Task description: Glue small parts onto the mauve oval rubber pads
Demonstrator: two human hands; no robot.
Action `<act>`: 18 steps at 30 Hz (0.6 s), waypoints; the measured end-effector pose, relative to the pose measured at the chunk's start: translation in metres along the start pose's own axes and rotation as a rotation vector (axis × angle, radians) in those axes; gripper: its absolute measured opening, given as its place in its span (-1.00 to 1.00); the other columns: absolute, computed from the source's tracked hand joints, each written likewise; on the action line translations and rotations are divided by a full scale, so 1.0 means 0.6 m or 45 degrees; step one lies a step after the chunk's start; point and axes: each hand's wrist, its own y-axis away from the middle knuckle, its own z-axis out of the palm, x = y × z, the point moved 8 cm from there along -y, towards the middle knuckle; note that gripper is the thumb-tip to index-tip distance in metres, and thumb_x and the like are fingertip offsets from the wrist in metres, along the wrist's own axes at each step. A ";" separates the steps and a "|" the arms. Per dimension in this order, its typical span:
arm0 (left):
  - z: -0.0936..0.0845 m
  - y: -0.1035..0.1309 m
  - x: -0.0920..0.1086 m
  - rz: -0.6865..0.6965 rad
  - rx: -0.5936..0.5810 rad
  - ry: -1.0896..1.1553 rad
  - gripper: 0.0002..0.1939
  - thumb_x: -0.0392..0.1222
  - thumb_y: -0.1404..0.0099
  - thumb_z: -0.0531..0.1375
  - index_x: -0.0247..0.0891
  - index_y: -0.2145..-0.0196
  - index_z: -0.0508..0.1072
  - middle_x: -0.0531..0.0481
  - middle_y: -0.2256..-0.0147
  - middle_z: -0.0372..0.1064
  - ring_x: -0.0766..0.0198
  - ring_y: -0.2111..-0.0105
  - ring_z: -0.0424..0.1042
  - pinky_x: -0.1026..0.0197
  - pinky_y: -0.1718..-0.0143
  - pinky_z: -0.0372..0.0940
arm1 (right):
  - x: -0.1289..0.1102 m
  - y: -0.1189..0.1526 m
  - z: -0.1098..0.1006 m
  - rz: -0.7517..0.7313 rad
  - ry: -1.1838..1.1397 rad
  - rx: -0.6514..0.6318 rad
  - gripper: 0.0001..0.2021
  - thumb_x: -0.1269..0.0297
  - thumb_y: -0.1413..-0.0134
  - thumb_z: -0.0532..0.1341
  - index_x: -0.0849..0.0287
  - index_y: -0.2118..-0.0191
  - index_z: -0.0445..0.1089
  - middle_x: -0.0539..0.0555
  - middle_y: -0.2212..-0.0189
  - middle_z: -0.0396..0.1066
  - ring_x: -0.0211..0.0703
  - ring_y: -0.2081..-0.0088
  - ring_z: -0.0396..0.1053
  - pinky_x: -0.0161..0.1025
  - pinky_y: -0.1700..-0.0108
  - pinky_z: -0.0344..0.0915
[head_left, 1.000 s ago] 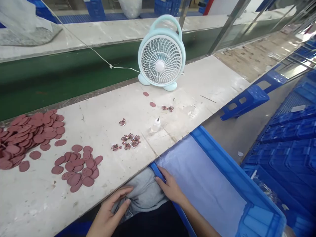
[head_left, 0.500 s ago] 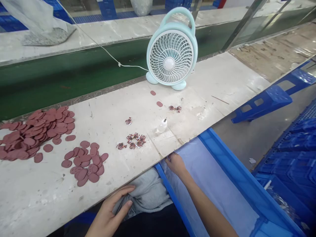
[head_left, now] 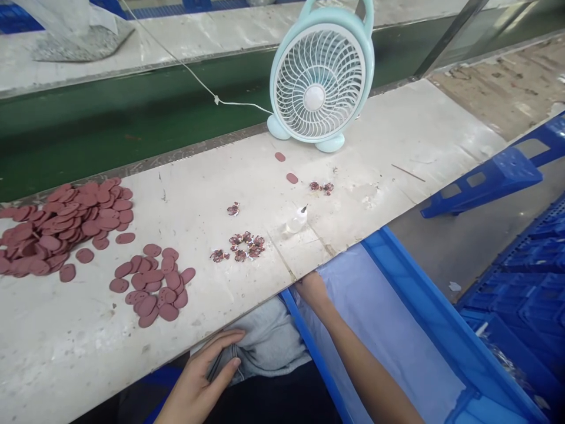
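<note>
Crate, blue plastic (head_left: 419, 294), one: right of the person, its left end below the near edge of the white worktop (head_left: 212, 188). Walls look stiff; judged light for its size but bulky, best taken by the rim on two opposite sides.

Liner, pale sheet (head_left: 388, 318): spread inside the crate. Thin and limp by its folds; probably slides and bunches if dragged, so better pinched at an edge.

Right hand (head_left: 314, 291): at the crate's left end, over the liner, by the worktop edge. Fingertips hidden; whether they grip anything cannot be told.

Left hand (head_left: 198, 377): near side, below the worktop edge, by grey fabric (head_left: 273, 347). Fingers loosely curved, thumb apart, no firm grip visible. Fabric creased, evidently soft, with little shape of its own.

Discs, oval, dull red: large heap (head_left: 88, 218) at left; smaller group (head_left: 154, 282) nearer, to its right. Thin, flat, seemingly light; likely to slip over one another in a stack. Hold by opposite edges.

Ornaments, small, dark red and white (head_left: 256, 248): several in a ring at mid-worktop, others apart. Intricate, possibly fragile; a light pinch at the sides would suit.

Bottle, small, translucent, dark fine tip (head_left: 296, 221): right of the ring. Presumably light and squeezable; take low on the body, clear of the tip.
</note>
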 end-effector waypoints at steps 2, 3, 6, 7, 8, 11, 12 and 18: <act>-0.001 -0.001 -0.001 -0.003 -0.003 -0.004 -0.64 0.00 -0.39 0.16 0.06 -0.11 0.47 0.00 -0.17 0.45 0.05 -0.20 0.39 -0.10 -0.28 0.23 | 0.001 0.002 -0.005 0.014 -0.003 0.004 -0.74 0.14 -0.30 0.24 0.20 0.03 0.44 0.11 0.07 0.48 -0.09 0.09 0.48 -0.03 0.02 0.46; -0.002 -0.001 -0.001 -0.002 -0.005 -0.006 -0.64 0.00 -0.39 0.16 0.06 -0.11 0.47 -0.01 -0.17 0.44 0.05 -0.21 0.39 -0.10 -0.28 0.23 | 0.002 0.005 -0.009 0.019 -0.007 0.009 -0.74 0.14 -0.30 0.24 0.20 0.04 0.44 0.11 0.08 0.48 -0.09 0.09 0.48 -0.03 0.02 0.45; -0.003 0.001 -0.005 -0.011 -0.008 -0.001 -0.64 0.01 -0.40 0.15 0.04 -0.11 0.46 -0.03 -0.17 0.44 0.05 -0.22 0.37 -0.11 -0.29 0.21 | 0.007 0.024 -0.020 0.029 -0.046 0.035 -0.73 0.11 -0.30 0.23 0.21 0.07 0.44 0.10 0.11 0.49 -0.09 0.10 0.47 -0.02 0.01 0.44; -0.004 0.002 -0.007 -0.018 -0.008 0.004 -0.64 0.01 -0.40 0.15 0.04 -0.11 0.46 -0.03 -0.18 0.43 0.05 -0.22 0.37 -0.11 -0.30 0.21 | 0.008 0.033 -0.022 0.029 -0.069 0.040 -0.73 0.10 -0.30 0.22 0.22 0.08 0.45 0.10 0.13 0.49 -0.10 0.11 0.47 -0.02 0.01 0.43; -0.004 0.002 -0.010 -0.026 -0.007 0.007 -0.64 0.02 -0.40 0.15 0.04 -0.11 0.46 -0.03 -0.18 0.43 0.05 -0.22 0.36 -0.12 -0.30 0.20 | 0.009 0.042 -0.022 0.026 -0.098 0.039 -0.72 0.09 -0.30 0.22 0.23 0.10 0.45 0.09 0.17 0.50 -0.11 0.14 0.48 -0.02 0.02 0.43; -0.003 0.004 -0.011 -0.039 -0.006 0.007 -0.64 0.02 -0.40 0.15 0.05 -0.11 0.47 -0.03 -0.18 0.43 0.05 -0.22 0.37 -0.12 -0.29 0.21 | 0.007 0.069 -0.018 0.002 -0.216 0.017 -0.74 0.10 -0.27 0.25 0.23 0.18 0.47 0.03 0.31 0.51 -0.15 0.24 0.48 -0.06 0.06 0.41; -0.003 0.004 -0.009 -0.034 -0.002 0.003 -0.64 0.02 -0.39 0.15 0.04 -0.11 0.47 -0.03 -0.17 0.44 0.04 -0.21 0.38 -0.12 -0.28 0.22 | 0.004 0.076 -0.018 -0.005 -0.266 0.016 -0.76 0.12 -0.24 0.26 0.23 0.22 0.47 0.02 0.36 0.51 -0.15 0.28 0.48 -0.08 0.08 0.40; -0.036 0.025 0.032 0.120 0.136 -0.049 -0.68 -0.04 -0.34 0.22 0.06 -0.04 0.54 0.01 -0.08 0.53 0.04 -0.09 0.51 0.06 -0.14 0.41 | -0.010 0.131 -0.080 0.016 -0.696 0.157 -0.79 0.13 -0.17 0.25 0.12 0.39 0.49 0.03 0.49 0.48 -0.11 0.42 0.42 -0.21 0.28 0.31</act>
